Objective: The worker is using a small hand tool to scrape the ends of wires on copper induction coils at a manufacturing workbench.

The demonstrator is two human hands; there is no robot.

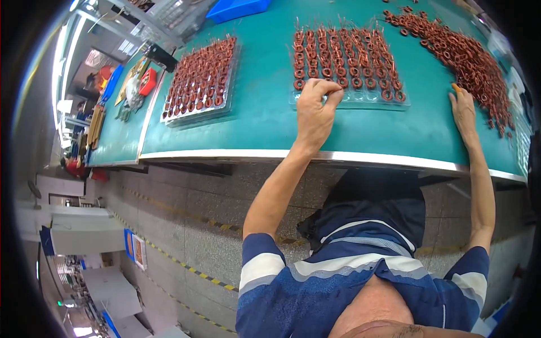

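Note:
My left hand (319, 112) hovers at the near edge of a clear plastic tray (369, 105), thumb and forefinger bent together in a pinch. Whatever lies between those fingertips, if anything, is too small to make out. Rows of copper-wire ring coils (344, 53) fill most of this tray, their wire ends sticking up; several pockets of the front row hold no coil. Over to the right, my right hand (464, 115) rests on the table beside a heap of loose coils (468, 59), fingers stretched forward and holding nothing visible. An orange cover (456, 87) sits on one fingertip.
A second clear tray (225, 101) packed with coils stands to the left on the green table (259, 121). At the far edge is a blue bin (238, 9). A red box (147, 82) and a bag lie on the adjoining left surface. A metal strip (236, 153) edges the table.

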